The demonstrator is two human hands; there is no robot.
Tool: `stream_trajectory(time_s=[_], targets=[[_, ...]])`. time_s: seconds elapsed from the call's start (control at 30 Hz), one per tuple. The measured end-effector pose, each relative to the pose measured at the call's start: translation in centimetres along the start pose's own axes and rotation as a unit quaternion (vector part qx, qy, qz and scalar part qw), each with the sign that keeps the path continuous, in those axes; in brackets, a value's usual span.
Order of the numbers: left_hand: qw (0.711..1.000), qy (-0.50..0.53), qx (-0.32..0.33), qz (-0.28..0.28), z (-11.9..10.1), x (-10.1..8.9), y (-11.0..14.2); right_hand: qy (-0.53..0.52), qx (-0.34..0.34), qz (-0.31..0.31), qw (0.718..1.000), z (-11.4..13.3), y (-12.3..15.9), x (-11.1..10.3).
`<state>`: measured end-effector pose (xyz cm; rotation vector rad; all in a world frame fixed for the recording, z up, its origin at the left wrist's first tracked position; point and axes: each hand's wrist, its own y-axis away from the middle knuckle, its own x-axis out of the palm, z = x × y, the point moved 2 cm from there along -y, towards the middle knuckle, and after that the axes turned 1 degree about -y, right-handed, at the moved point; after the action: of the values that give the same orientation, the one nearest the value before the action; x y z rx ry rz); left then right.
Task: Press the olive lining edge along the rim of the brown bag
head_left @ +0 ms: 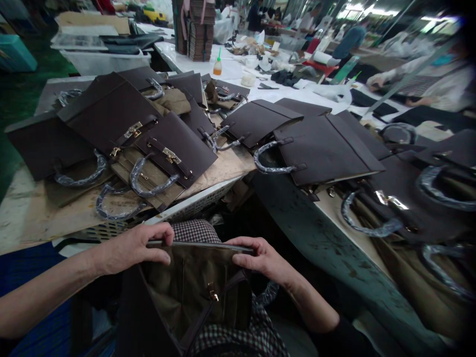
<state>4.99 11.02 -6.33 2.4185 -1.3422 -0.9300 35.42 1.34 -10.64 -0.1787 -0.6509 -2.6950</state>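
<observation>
On my lap rests a dark brown handbag (171, 297), its top gaping so the olive-brown lining shows. My left hand (134, 248) pinches the far rim at its left end, thumb inside and fingers over the edge. Toward the right end of that same rim, my right hand (256, 258) grips it in a like manner. A small gold clasp (212, 292) shows at the bag's opening. Part of a plastic-wrapped handle (268, 292) is visible below my right hand. The lower part of the bag lies in shadow.
Dark brown handbags (111, 109) with wrapped handles are heaped on the left table; more bags (323, 144) lie along the right table. A white perforated crate (197, 198) stands just beyond my lap. A bottle (217, 65) of amber liquid stands farther back. A co-worker (435, 79) is at the right.
</observation>
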Motion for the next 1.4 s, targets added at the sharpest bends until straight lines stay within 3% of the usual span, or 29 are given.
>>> stream_trajectory(time_s=[0.23, 0.47, 0.63, 0.93, 1.23, 1.4], targets=[[0.996, -0.078, -0.026, -0.026, 0.1, 0.5, -0.9, 0.012, -0.006, -0.012, 1.000, 0.0, 0.4, 0.1], [0.997, -0.078, 0.005, 0.009, 2.1, 0.9, -1.9, 0.027, -0.018, 0.027, 0.999, 0.1, 0.2, -0.5], [0.995, -0.094, -0.007, -0.013, 3.2, 0.9, -2.1, 0.048, -0.012, 0.029, 0.998, 0.7, 0.1, -0.4], [0.994, -0.093, -0.006, -0.052, 3.2, 1.5, -2.8, -0.017, 0.010, -0.054, 0.998, 0.2, 0.6, 1.3], [0.991, -0.078, -0.013, -0.108, 2.9, 1.7, -3.0, 0.074, -0.037, -0.177, 0.981, -1.5, 0.1, 1.6], [0.992, -0.049, -0.026, -0.115, 2.0, 1.3, -3.0, 0.075, -0.048, -0.222, 0.971, -2.1, -0.2, 1.8]])
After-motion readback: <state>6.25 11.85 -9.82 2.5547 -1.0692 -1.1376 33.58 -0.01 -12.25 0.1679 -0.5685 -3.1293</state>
